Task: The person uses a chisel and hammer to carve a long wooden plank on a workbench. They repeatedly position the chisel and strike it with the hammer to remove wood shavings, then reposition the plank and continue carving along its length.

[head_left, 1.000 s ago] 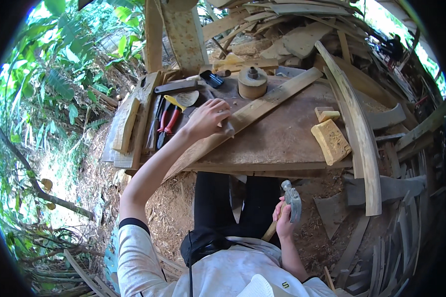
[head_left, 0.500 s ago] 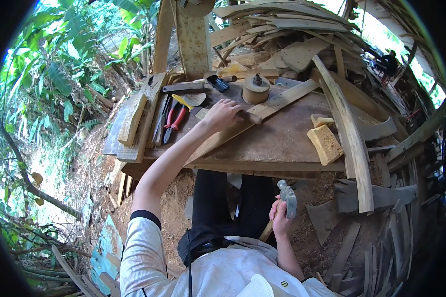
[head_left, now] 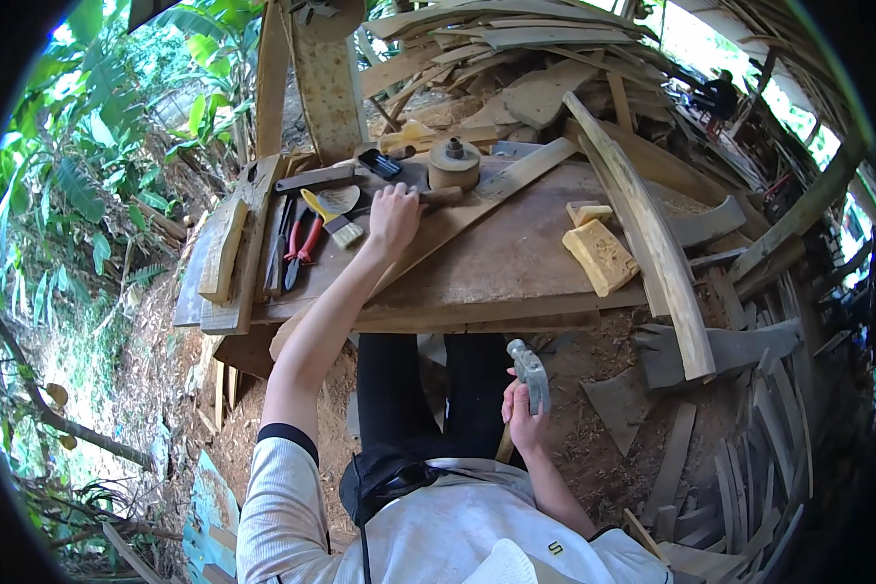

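My left hand [head_left: 396, 222] reaches over the workbench [head_left: 496, 253], fingers curled over a tool with a round wooden handle [head_left: 443, 196]. The handle sticks out to the right of the fingers; the hand hides the tool's middle. Beside that hand, to its left, lie a paintbrush with a yellow handle [head_left: 341, 229] and red-handled pliers [head_left: 307, 240]. Low in front of my body, my right hand [head_left: 526, 417] is closed around the handle of a claw hammer [head_left: 530, 378], its metal head pointing up.
Beyond my left hand stands a round wooden block [head_left: 454, 165] with a metal piece on top. A long flat board [head_left: 516, 185] crosses the bench. Yellowish wood blocks [head_left: 602, 258] sit at the right, next to a long curved pole [head_left: 642, 234]. Wood scraps [head_left: 535, 78] are piled behind.
The whole view has shifted, moving the bench leftward. The wooden-handled tool has moved slightly away from me, and the brush's bristles now show beside my left hand. My right hand still holds the hammer.
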The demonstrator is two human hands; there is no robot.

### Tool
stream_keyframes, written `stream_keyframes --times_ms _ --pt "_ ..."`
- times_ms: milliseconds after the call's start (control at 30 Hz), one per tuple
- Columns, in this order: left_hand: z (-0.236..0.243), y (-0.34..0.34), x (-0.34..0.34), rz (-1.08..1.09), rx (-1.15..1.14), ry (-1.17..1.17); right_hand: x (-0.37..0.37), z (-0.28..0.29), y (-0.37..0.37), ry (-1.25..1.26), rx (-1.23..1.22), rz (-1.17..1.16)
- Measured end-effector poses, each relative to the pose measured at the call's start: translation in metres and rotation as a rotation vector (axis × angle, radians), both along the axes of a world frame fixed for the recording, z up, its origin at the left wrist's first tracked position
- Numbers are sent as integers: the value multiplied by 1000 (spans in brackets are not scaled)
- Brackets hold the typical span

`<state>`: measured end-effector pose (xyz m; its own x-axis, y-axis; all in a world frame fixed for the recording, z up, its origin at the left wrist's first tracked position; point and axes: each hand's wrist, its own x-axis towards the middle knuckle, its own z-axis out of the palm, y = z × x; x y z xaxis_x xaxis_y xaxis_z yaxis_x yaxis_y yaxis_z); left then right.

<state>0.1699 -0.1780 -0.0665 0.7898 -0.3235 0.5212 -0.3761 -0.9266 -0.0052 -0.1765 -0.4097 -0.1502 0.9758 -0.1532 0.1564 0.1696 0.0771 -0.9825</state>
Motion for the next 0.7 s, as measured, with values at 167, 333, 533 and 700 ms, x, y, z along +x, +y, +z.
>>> stream_keyframes --times_ms 167,333,533,700 --pt "-4 2 -1 56 30 -21 -3 4 7 -31 13 -34" --pt "-1 13 -1 138 107 18 -4 3 10 -17 -3 -36" --pt "20 27 -23 151 102 124 -3 6 13 15 -27 -36" --pt "21 25 -88 -35 -131 118 -7 2 7 56 -102 -75"
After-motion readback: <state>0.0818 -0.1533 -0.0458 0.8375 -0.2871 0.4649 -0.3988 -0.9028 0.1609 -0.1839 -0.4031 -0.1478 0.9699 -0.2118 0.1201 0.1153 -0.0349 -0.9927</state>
